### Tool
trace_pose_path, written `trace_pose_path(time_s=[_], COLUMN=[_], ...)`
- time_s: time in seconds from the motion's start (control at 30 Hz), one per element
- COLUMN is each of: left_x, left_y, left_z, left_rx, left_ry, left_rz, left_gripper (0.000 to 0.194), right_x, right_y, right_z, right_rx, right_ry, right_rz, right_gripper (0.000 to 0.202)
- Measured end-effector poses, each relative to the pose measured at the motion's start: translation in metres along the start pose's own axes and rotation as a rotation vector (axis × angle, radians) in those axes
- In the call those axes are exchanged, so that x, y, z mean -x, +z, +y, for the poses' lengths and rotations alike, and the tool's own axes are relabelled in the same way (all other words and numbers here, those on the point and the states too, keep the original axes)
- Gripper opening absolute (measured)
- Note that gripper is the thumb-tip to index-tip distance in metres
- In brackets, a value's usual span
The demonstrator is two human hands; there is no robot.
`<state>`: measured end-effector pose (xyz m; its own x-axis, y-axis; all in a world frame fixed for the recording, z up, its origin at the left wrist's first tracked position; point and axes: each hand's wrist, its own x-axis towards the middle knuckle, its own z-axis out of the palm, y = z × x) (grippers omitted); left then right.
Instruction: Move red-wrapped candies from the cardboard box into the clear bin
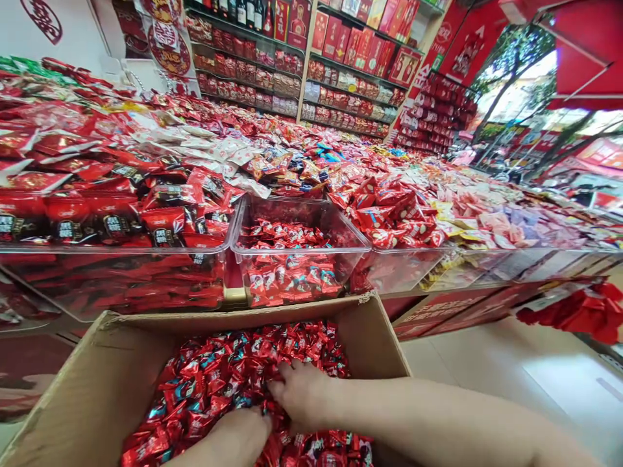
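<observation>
Red wrapped candies point(209, 383) heaped inside open cardboard box point(82, 389). Left hand point(241, 438) and right hand point(302, 395) both down in box, just beside each other, fingers sunk among candies (cannot tell whether either closes on any). Just beyond box's far rim: clear plastic bin point(296, 251), part-filled with red candies. Beyond box, leftward: larger red packets point(114, 217). Well behind box: stocked shelves point(305, 71).
</observation>
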<state>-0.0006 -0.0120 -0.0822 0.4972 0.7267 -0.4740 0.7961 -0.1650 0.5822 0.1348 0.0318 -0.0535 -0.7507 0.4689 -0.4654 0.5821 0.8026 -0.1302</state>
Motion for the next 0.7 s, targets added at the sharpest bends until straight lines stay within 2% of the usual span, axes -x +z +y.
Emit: trace_pose_path(time_s=[0.03,0.1,0.23,0.33,0.4,0.5,0.6,0.67,0.7], left_x=[0.002,0.007,0.008,0.004,0.002,0.004,0.007,0.009,0.01], left_y=[-0.003,-0.012,-0.037,-0.059,-0.072,-0.084,-0.089,-0.094,-0.097], left_z=[0.001,0.002,0.006,0.011,0.018,0.03,0.039,0.04,0.039], left_rx=[-0.023,-0.045,-0.007,0.072,0.154,0.331,0.608,0.778,0.832], left_ry=[-0.018,-0.053,-0.082,-0.09,-0.108,-0.145,0.019,0.121,0.122], left_rz=[-0.018,-0.03,0.04,0.146,0.179,0.133,0.094,0.098,0.114], left_gripper=[0.016,0.023,0.039,0.031,0.031,0.048,0.047,0.04,0.038], right_x=[-0.007,-0.013,-0.009,-0.004,0.002,0.015,0.027,0.033,0.035], right_y=[0.008,0.012,-0.004,-0.016,-0.022,-0.03,-0.037,-0.043,-0.046], right_z=[0.001,0.003,0.008,0.019,0.025,0.03,0.029,0.029,0.029], right_rx=[0.007,0.001,-0.028,-0.139,-0.351,-0.689,-0.97,-1.241,-1.39], right_ry=[0.039,0.025,-0.053,0.002,0.054,0.049,0.024,0.024,0.014], right_rz=[-0.022,-0.044,-0.056,0.061,0.201,0.418,0.561,0.584,0.587], right_gripper=[0.054,0.042,0.018,0.023,0.031,0.03,0.028,0.037,0.042])
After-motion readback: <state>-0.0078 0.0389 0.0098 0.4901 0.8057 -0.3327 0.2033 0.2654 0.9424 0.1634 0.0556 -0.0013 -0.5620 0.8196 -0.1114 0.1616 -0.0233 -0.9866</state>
